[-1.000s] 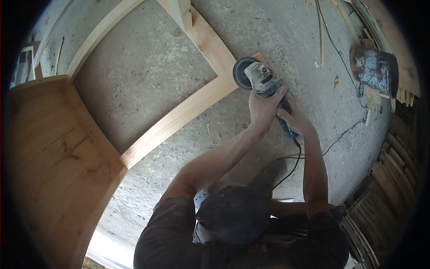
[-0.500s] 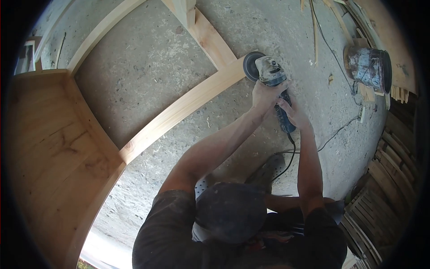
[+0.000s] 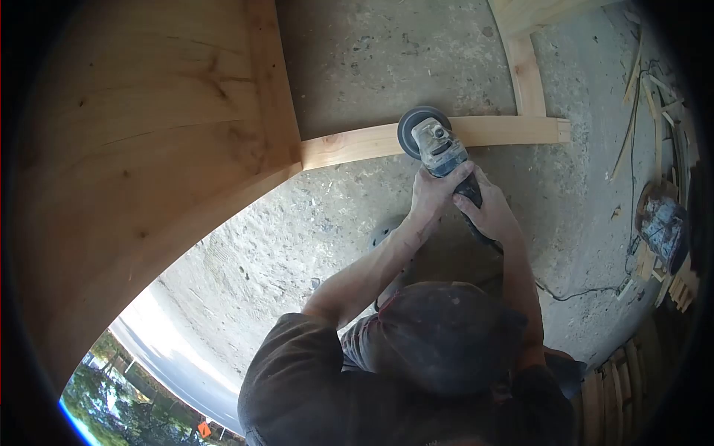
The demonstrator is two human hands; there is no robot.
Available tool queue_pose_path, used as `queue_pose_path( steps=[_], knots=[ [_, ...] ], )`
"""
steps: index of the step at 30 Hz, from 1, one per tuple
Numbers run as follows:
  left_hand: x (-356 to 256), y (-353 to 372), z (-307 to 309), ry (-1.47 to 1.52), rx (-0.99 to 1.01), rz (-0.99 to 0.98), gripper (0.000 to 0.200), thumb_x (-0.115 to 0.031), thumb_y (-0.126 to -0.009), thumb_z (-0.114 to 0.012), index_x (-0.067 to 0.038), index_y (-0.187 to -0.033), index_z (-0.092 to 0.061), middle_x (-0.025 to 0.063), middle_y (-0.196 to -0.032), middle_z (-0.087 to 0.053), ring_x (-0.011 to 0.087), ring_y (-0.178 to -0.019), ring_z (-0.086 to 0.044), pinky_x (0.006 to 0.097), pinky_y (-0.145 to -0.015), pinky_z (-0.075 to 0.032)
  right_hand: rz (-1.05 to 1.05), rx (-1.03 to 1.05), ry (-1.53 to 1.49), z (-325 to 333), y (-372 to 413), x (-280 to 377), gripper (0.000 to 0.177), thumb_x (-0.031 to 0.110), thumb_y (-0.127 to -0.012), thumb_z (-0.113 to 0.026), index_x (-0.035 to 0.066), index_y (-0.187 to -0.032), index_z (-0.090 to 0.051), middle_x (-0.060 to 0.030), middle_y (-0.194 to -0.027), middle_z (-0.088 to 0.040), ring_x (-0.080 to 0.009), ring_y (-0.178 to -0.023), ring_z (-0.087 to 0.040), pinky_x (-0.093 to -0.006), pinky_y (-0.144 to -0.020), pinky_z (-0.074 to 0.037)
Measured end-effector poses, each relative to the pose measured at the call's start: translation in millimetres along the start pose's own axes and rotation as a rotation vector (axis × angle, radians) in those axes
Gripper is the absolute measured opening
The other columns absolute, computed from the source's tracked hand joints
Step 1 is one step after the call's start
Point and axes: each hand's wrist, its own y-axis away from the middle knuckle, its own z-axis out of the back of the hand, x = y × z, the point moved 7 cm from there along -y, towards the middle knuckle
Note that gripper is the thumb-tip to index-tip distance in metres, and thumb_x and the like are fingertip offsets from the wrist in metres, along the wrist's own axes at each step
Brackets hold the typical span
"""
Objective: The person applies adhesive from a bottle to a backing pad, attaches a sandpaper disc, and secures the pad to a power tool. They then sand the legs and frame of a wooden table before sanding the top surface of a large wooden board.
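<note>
Both of my hands are wrapped round a dusty angle grinder (image 3: 445, 154). My left hand (image 3: 437, 192) grips its body just behind the metal head. Closed round the rear handle is my right hand (image 3: 487, 208), close beside the left. The grinder's round dark disc (image 3: 418, 128) lies over the middle of a pale wooden rail (image 3: 506, 131), covering part of its width. That rail runs from a large wooden panel (image 3: 171, 149) on the left to a free end on the right. A crosspiece (image 3: 526, 74) meets the rail near that end.
Concrete floor (image 3: 387, 59) lies beneath the frame. At the right are a stained metal bucket (image 3: 662, 227), thin wood strips (image 3: 628, 111) and a power cord (image 3: 587, 295). Stacked boards (image 3: 610, 398) stand at the lower right. Trees (image 3: 119, 394) show at the lower left.
The view has turned and shifted. The grinder, held in both hands, has moved left along the rail, from its right end to about its middle.
</note>
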Motion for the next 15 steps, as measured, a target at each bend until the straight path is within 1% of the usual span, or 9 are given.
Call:
queue_pose_path(
  steps=[1, 3, 4, 5, 7, 8, 9, 12, 15],
  knots=[
    [-3.1, 4.6, 20.2, 0.008, -0.018, -0.009, 0.049, -0.034, -0.086, -0.086, 0.000, -0.116, -0.068, 0.0088, -0.103, -0.072, 0.0158, -0.095, -0.069, 0.0328, -0.085, -0.056, 0.014, 0.016, 0.002, -13.9, -7.3, 12.5, 0.077, 0.043, -0.096, -0.069, -0.003, -0.151, -0.041, -0.0312, -0.123, -0.067, -0.0461, -0.116, -0.066, -0.0482, -0.097, -0.052],
    [-13.3, 11.5, 59.5, 0.121, -0.062, -0.089, 0.048, -0.032, -0.087, -0.085, 0.000, -0.118, -0.067, 0.0078, -0.105, -0.071, 0.0165, -0.095, -0.068, 0.0328, -0.086, -0.056, 0.033, 0.124, 0.044, -46.4, -23.3, 36.6, 0.077, 0.043, -0.096, -0.069, -0.004, -0.151, -0.041, -0.0323, -0.123, -0.066, -0.0487, -0.116, -0.064, -0.0508, -0.097, -0.052],
    [-9.8, 9.7, 80.4, 0.140, -0.096, -0.105, 0.047, -0.034, -0.086, -0.086, -0.002, -0.117, -0.069, 0.0070, -0.109, -0.073, 0.0156, -0.099, -0.069, 0.0327, -0.090, -0.055, 0.071, 0.122, 0.069, -59.0, -29.3, 47.9, 0.078, 0.044, -0.096, -0.069, -0.003, -0.151, -0.041, -0.0325, -0.124, -0.066, -0.0496, -0.116, -0.064, -0.0518, -0.098, -0.051],
    [-15.2, 12.7, 92.6, 0.149, -0.106, -0.115, 0.047, -0.034, -0.086, -0.086, -0.002, -0.117, -0.069, 0.0070, -0.109, -0.073, 0.0156, -0.099, -0.069, 0.0327, -0.090, -0.055, 0.082, 0.132, 0.075, -69.2, -35.3, 58.3, 0.078, 0.044, -0.096, -0.069, -0.003, -0.151, -0.041, -0.0325, -0.124, -0.066, -0.0496, -0.116, -0.064, -0.0518, -0.098, -0.051],
    [-24.8, 19.2, 116.3, 0.290, -0.143, -0.142, 0.047, -0.033, -0.088, -0.085, -0.002, -0.119, -0.068, 0.0068, -0.109, -0.072, 0.0168, -0.099, -0.069, 0.0335, -0.090, -0.054, 0.102, 0.174, 0.111, -88.1, -45.1, 76.7, 0.079, 0.045, -0.096, -0.067, -0.002, -0.152, -0.040, -0.0326, -0.128, -0.064, -0.0497, -0.119, -0.062, -0.0515, -0.100, -0.050],
    [-27.9, 20.4, 126.4, 0.300, -0.150, -0.120, 0.045, -0.031, -0.088, -0.085, -0.002, -0.119, -0.068, 0.0071, -0.108, -0.071, 0.0169, -0.098, -0.068, 0.0336, -0.090, -0.054, 0.040, 0.227, 0.184, -97.8, -50.3, 77.9, 0.079, 0.048, -0.097, -0.065, -0.002, -0.153, -0.039, -0.0327, -0.133, -0.061, -0.0490, -0.122, -0.061, -0.0513, -0.102, -0.050],
    [-30.3, 20.8, 133.7, 0.308, -0.154, -0.124, 0.045, -0.031, -0.088, -0.085, -0.002, -0.119, -0.068, 0.0071, -0.108, -0.071, 0.0169, -0.098, -0.068, 0.0336, -0.090, -0.054, 0.044, 0.234, 0.191, -102.9, -55.0, 83.0, 0.079, 0.048, -0.097, -0.065, -0.002, -0.153, -0.039, -0.0327, -0.133, -0.061, -0.0490, -0.122, -0.061, -0.0513, -0.102, -0.050],
    [-36.1, 20.6, 150.6, 0.394, -0.188, -0.180, 0.044, -0.030, -0.088, -0.085, -0.001, -0.116, -0.069, 0.0070, -0.107, -0.071, 0.0161, -0.095, -0.068, 0.0330, -0.087, -0.055, 0.089, 0.256, 0.215, -114.3, -64.9, 95.6, 0.080, 0.049, -0.097, -0.064, -0.002, -0.153, -0.039, -0.0323, -0.135, -0.060, -0.0481, -0.124, -0.060, -0.0512, -0.103, -0.049],
    [-38.8, 22.7, 162.3, 0.418, -0.226, -0.176, 0.043, -0.030, -0.088, -0.085, -0.001, -0.116, -0.069, 0.0070, -0.107, -0.071, 0.0161, -0.094, -0.068, 0.0331, -0.087, -0.056, 0.134, 0.239, 0.261, -119.3, -68.7, 105.8, 0.081, 0.050, -0.097, -0.064, -0.001, -0.154, -0.039, -0.0316, -0.136, -0.060, -0.0474, -0.125, -0.060, -0.0510, -0.104, -0.049]
  ],
)
